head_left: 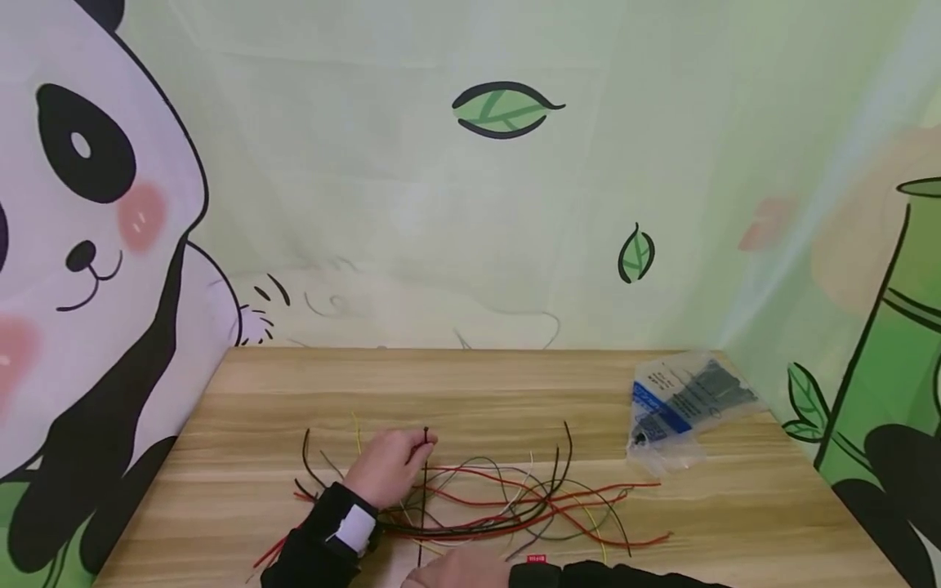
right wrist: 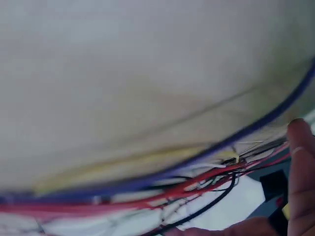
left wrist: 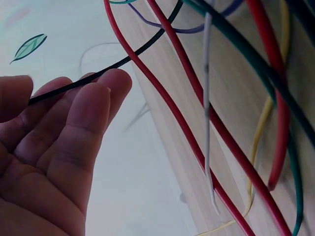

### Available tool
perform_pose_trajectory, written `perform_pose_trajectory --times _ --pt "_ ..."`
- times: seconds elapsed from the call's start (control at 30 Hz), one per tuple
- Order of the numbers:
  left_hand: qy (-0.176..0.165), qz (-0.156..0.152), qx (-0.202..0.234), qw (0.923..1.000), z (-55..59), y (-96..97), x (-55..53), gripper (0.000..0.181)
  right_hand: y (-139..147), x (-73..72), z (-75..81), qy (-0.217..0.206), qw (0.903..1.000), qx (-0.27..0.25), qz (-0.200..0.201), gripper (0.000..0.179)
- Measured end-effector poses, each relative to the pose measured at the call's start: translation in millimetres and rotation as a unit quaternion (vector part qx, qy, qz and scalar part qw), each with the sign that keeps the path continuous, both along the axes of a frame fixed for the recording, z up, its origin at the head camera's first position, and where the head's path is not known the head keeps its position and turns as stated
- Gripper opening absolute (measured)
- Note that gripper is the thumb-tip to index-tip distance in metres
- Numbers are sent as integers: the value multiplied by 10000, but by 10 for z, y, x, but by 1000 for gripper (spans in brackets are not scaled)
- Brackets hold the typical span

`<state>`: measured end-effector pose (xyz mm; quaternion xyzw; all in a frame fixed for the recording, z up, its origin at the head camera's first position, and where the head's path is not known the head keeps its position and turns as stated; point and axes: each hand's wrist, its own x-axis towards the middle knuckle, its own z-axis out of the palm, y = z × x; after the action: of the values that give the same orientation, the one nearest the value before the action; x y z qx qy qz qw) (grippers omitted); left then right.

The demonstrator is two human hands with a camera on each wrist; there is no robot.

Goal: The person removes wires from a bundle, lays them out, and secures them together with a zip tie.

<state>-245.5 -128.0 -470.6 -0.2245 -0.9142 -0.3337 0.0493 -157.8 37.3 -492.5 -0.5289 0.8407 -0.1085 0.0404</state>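
Note:
My left hand point(head_left: 390, 469) pinches a thin black cable tie point(head_left: 423, 500) near its upper end, between thumb and fingers. The tie runs across a loose bundle of coloured wires point(head_left: 470, 529) towards my right hand point(head_left: 470, 567). In the left wrist view the tie point(left wrist: 64, 91) passes over the fingertips, beside red wires point(left wrist: 172, 105). My right hand lies at the near side of the bundle, partly cut off by the frame. Its finger point(right wrist: 301, 172) shows at the right wrist view's edge, near a blue wire point(right wrist: 236, 135); the tie's lower end is hidden.
A clear plastic bag point(head_left: 662, 412) with a blue-and-white label and dark contents lies at the back right of the wooden table point(head_left: 456, 380). Wire ends spread out to both sides. A printed cloth point(head_left: 367, 163) with a panda and leaves hangs behind the table.

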Motion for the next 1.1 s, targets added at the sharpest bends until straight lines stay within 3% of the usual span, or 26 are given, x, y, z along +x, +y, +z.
perform_pose_trajectory --times 0.07,0.13,0.17,0.2,0.3,0.37,0.4,0.43,0.53,0.6,0.73,0.97,1.1 --pt "25 -70 4 10000 -6 -3 6 15 -46 52 17 -165 9936 -762 -824 8" --pt "48 -119 20 9999 -10 -5 4 13 -73 49 52 -843 9731 -1661 -1355 11" --pt "85 -136 21 9999 -10 -6 0 12 -72 23 63 -1296 9570 -2171 -1421 11" --pt "128 -160 12 9998 -14 -7 -5 11 -63 -27 79 -2038 9322 -2649 -1386 13" --pt "228 -200 -19 9995 -33 -8 -15 10 -51 -150 157 -4082 8305 -3367 -1738 22" --pt "208 -233 -5 9995 -35 -7 -13 9 -55 -223 185 -4724 7775 -3600 -2065 31" --pt "189 -256 -9 9995 -37 -7 -11 9 -60 -258 193 -4918 7570 -3703 -2190 33" --pt "182 -263 -16 9995 -38 -6 -8 9 -65 -291 201 -5017 7434 -3789 -2284 34" --pt "196 -238 -59 9995 -35 -5 1 8 -73 -362 221 -5187 7120 -4057 -2437 34" --pt "230 -213 -118 9994 -28 -6 6 8 -72 -386 233 -5284 6973 -4169 -2464 31" --pt "280 -251 -165 9992 -5 -14 20 8 -63 -398 240 -5415 6863 -4155 -2513 25" --pt "313 -369 -89 9988 28 -37 47 11 -56 -446 208 -5363 6928 -3975 -2727 30" --pt "338 -403 -90 9986 32 -45 40 13 -49 -463 200 -5383 6902 -3988 -2736 29"
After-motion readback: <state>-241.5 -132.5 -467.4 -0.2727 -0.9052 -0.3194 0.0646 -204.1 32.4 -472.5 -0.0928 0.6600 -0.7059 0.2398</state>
